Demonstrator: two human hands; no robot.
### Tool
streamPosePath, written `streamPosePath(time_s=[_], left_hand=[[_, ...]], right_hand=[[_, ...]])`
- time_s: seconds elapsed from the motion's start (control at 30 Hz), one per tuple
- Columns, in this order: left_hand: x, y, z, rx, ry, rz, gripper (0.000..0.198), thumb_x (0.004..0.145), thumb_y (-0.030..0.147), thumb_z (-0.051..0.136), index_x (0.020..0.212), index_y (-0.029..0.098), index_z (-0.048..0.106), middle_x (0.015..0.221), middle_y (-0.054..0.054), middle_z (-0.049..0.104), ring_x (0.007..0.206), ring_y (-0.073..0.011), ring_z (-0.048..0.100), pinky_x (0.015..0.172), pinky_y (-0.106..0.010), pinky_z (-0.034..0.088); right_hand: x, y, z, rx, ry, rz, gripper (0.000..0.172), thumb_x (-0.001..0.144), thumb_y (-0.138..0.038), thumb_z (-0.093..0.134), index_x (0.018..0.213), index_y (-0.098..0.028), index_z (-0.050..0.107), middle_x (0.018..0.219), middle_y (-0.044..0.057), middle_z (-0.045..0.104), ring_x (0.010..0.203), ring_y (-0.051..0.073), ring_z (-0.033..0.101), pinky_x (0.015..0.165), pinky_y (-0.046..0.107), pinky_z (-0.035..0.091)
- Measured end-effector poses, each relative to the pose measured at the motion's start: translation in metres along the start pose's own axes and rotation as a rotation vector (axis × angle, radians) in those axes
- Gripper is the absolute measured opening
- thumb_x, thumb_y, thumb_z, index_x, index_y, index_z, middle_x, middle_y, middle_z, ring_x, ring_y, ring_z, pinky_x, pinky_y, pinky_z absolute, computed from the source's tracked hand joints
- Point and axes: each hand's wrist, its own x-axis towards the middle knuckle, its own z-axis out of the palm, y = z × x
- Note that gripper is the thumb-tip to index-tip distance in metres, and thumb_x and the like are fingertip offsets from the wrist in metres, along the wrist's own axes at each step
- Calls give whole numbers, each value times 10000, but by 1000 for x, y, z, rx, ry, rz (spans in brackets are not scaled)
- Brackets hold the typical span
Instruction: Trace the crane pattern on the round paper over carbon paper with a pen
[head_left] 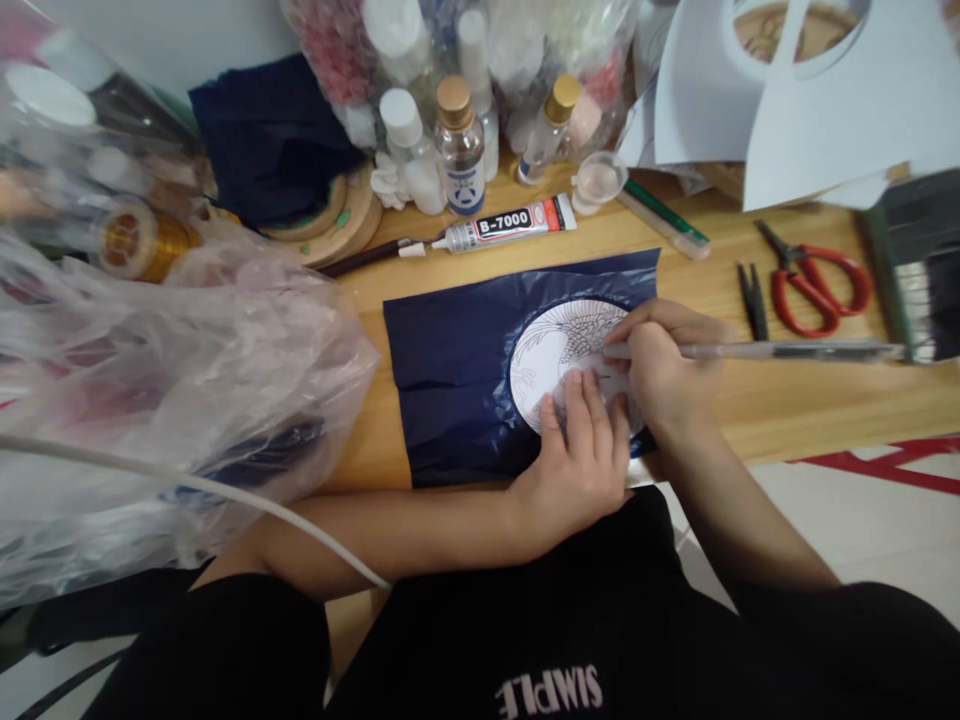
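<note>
Centrally, a round paper (541, 365) bearing a line drawing (576, 330) lies on a dark blue sheet (450, 390) toward the near edge of the desk (825, 410). Left hand (581, 450): fingers slightly spread, resting on the paper's near part. Right hand (664, 375): fingers closed around a pen (795, 350), its tip over the drawing. Far side: a glue tube (514, 224) and small bottles (461, 155). Right: red-handled scissors (814, 268). Left: a crumpled plastic bag (187, 370).

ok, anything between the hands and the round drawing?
Nothing visible. The left hand rests its fingers on the drawing; the right hand holds a pen over it. The blue sheet lies beneath the drawing, not in between.
</note>
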Motion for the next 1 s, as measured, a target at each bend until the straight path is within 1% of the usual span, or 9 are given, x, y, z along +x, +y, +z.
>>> streamPosePath(time_s=[0.13,0.23,0.3,0.43,0.67,0.8,1.0], left_hand=[[0,0,0,5,7,-1,707,939,556,342,1284,-31,530,1239,-295,587,1149,-400,589,884,-478,484],[-1,0,-1,-3,7,1,716,939,568,344,1274,-35,533,1238,-309,581,1149,-408,586,887,-487,478],[-1,0,-1,-5,4,4,722,940,574,336,1277,-34,531,1241,-314,576,1155,-410,581,891,-489,475],[-1,0,-1,1,-10,10,728,939,580,341,1294,-30,521,1249,-306,576,1160,-404,579,898,-485,468],[-1,-1,-1,-3,-8,13,748,935,596,348,1296,-36,520,1247,-310,575,1157,-410,578,905,-493,452],[-1,-1,-1,-4,-8,15,739,931,590,367,1293,-36,521,1247,-312,574,1159,-415,576,902,-496,455],[-1,-1,-2,-1,-15,13,716,932,571,369,1293,-28,525,1248,-301,578,1157,-410,579,890,-488,471]], right_hand=[[0,0,0,44,12,15,242,638,-114,424,523,-190,623,469,-65,565,421,70,502,422,197,401],[-1,0,1,79,88,12,250,633,-104,417,519,-186,623,464,-60,566,417,70,501,404,191,378],[-1,0,1,69,107,4,241,630,-106,421,511,-184,615,457,-59,561,415,72,500,408,196,378],[0,-1,1,41,41,22,223,624,-128,424,503,-186,602,452,-58,554,404,80,493,411,214,390],[1,-5,-1,23,-2,18,220,619,-124,431,506,-184,609,448,-54,556,401,73,486,399,200,374],[0,-5,-1,1,6,36,221,624,-125,428,511,-182,608,455,-52,561,408,78,509,402,201,381],[-1,-4,1,10,36,43,223,633,-141,421,505,-183,598,461,-54,558,391,75,497,388,198,409]])
